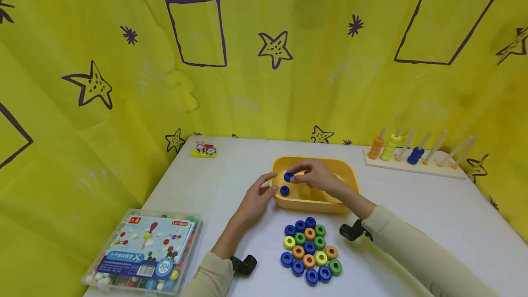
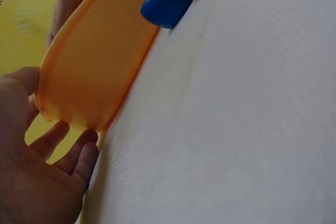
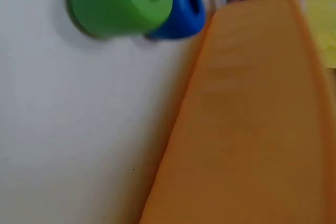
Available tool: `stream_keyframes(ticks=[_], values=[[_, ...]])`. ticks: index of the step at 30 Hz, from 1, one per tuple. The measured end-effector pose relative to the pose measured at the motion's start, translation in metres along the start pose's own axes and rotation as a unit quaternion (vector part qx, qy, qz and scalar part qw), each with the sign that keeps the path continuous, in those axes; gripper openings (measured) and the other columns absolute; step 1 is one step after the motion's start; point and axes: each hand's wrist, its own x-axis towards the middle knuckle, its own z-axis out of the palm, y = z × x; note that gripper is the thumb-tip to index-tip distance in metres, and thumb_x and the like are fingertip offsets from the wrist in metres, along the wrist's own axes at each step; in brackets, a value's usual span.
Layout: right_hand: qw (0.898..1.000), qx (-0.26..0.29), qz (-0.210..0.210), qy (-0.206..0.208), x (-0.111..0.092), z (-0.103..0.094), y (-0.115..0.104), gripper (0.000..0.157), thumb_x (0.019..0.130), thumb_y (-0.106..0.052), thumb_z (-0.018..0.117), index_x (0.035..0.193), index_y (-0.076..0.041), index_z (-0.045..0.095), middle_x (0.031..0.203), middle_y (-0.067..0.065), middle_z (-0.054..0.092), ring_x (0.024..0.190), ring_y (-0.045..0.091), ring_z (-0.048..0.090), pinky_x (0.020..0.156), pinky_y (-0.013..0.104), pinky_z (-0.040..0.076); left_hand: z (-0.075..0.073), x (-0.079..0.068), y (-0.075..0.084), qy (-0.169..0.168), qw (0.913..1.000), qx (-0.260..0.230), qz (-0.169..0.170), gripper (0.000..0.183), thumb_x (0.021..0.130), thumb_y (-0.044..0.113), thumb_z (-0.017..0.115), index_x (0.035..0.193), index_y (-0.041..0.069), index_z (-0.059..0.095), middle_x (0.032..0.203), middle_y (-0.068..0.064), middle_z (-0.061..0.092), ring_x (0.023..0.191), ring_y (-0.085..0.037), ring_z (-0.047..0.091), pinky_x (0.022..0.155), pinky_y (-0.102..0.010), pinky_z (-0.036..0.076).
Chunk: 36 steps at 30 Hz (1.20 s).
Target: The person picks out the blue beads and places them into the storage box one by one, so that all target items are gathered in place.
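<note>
A yellow-orange plastic tray stands in the middle of the white table. My right hand reaches over it from the right and pinches a blue bead near its left end. A second blue bead lies in the tray, nearer to me. My left hand has its relaxed fingers at the tray's left end, thumb and fingertips touching the rim and outer wall, as the left wrist view shows. The right wrist view shows the tray's outer side, with the right hand hidden.
In front of the tray lie several loose beads, including a green bead and a yellow bead. A wooden peg rack with some beads stands back right. At the left lies a molecular model box; a small yellow toy sits behind.
</note>
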Motion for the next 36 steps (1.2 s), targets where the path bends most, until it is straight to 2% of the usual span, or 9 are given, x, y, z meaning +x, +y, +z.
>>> stream_keyframes(ticks=[4, 9, 16, 20, 23, 26, 29, 34, 36], values=[[1.0, -0.009, 0.02, 0.003, 0.021, 0.005, 0.013, 0.023, 0.08, -0.027, 0.074, 0.102, -0.02, 0.071, 0.098, -0.001, 0.066, 0.07, 0.022, 0.051, 0.055, 0.027, 0.043, 0.003, 0.0, 0.0, -0.002, 1.0, 0.0, -0.004, 0.043, 0.093, 0.04, 0.053, 0.135, 0.032, 0.047, 0.138, 0.013, 0.041, 0.118, -0.022, 0.049, 0.094, -0.046, 0.04], [1.0, -0.016, 0.022, -0.013, 0.032, 0.007, 0.02, 0.021, 0.081, -0.022, 0.074, 0.101, -0.016, 0.071, 0.098, 0.0, 0.066, 0.076, 0.022, 0.052, 0.061, 0.03, 0.045, 0.004, -0.001, 0.001, 0.0, 1.0, -0.003, -0.005, 0.042, 0.093, 0.039, 0.054, 0.134, 0.032, 0.047, 0.138, 0.015, 0.04, 0.118, -0.021, 0.049, 0.093, -0.046, 0.04], [0.998, -0.035, 0.006, -0.057, 0.038, 0.01, 0.025, 0.019, 0.082, -0.012, 0.072, 0.101, -0.011, 0.071, 0.096, 0.004, 0.066, 0.067, 0.019, 0.051, 0.054, 0.026, 0.04, 0.003, 0.0, -0.001, -0.003, 1.0, -0.007, -0.002, 0.043, 0.094, 0.037, 0.053, 0.136, 0.031, 0.046, 0.14, 0.013, 0.038, 0.118, -0.023, 0.049, 0.094, -0.047, 0.04], [0.998, -0.026, 0.01, -0.053, 0.037, 0.012, 0.024, 0.02, 0.083, -0.013, 0.071, 0.103, -0.01, 0.07, 0.097, 0.003, 0.066, 0.069, 0.019, 0.052, 0.056, 0.025, 0.041, 0.002, 0.0, -0.002, 0.003, 1.0, 0.0, -0.008, 0.042, 0.094, 0.038, 0.053, 0.135, 0.031, 0.046, 0.139, 0.014, 0.039, 0.117, -0.021, 0.05, 0.093, -0.045, 0.04], [0.999, -0.005, 0.018, -0.03, 0.032, 0.01, 0.018, 0.024, 0.084, -0.019, 0.07, 0.107, -0.01, 0.069, 0.1, 0.004, 0.066, 0.07, 0.02, 0.051, 0.057, 0.027, 0.042, 0.002, -0.001, -0.004, 0.004, 1.0, -0.002, -0.009, 0.042, 0.094, 0.039, 0.053, 0.135, 0.031, 0.046, 0.138, 0.014, 0.04, 0.116, -0.02, 0.05, 0.093, -0.044, 0.041], [1.0, 0.027, 0.015, -0.003, 0.017, 0.004, 0.007, 0.03, 0.086, -0.022, 0.068, 0.113, -0.008, 0.066, 0.107, 0.008, 0.064, 0.065, 0.021, 0.048, 0.055, 0.029, 0.042, 0.004, -0.003, -0.005, 0.002, 1.0, -0.005, -0.008, 0.041, 0.094, 0.038, 0.054, 0.134, 0.032, 0.047, 0.138, 0.014, 0.041, 0.116, -0.02, 0.051, 0.093, -0.044, 0.04], [0.998, 0.06, -0.009, 0.005, -0.008, -0.002, -0.005, 0.034, 0.086, -0.022, 0.069, 0.115, -0.006, 0.064, 0.113, 0.013, 0.061, 0.057, 0.021, 0.043, 0.049, 0.029, 0.038, 0.005, -0.003, -0.005, 0.004, 1.0, -0.002, -0.008, 0.04, 0.094, 0.037, 0.054, 0.134, 0.034, 0.047, 0.137, 0.014, 0.041, 0.115, -0.019, 0.051, 0.093, -0.044, 0.041], [0.997, 0.014, -0.076, -0.02, -0.075, -0.005, -0.02, 0.025, 0.084, -0.02, 0.071, 0.108, -0.014, 0.068, 0.103, 0.01, 0.064, 0.055, 0.017, 0.043, 0.047, 0.026, 0.038, 0.004, -0.001, -0.005, 0.011, 0.9999, 0.004, -0.008, 0.041, 0.094, 0.038, 0.054, 0.134, 0.034, 0.047, 0.137, 0.013, 0.041, 0.116, -0.019, 0.051, 0.093, -0.046, 0.04], [0.995, -0.012, -0.083, -0.047, -0.104, -0.002, -0.02, 0.023, 0.083, -0.019, 0.071, 0.105, -0.017, 0.069, 0.096, 0.005, 0.065, 0.057, 0.013, 0.044, 0.048, 0.024, 0.038, 0.002, -0.001, -0.003, 0.011, 0.9999, 0.006, -0.009, 0.042, 0.094, 0.038, 0.054, 0.135, 0.032, 0.047, 0.137, 0.013, 0.041, 0.115, -0.019, 0.051, 0.093, -0.045, 0.04]])
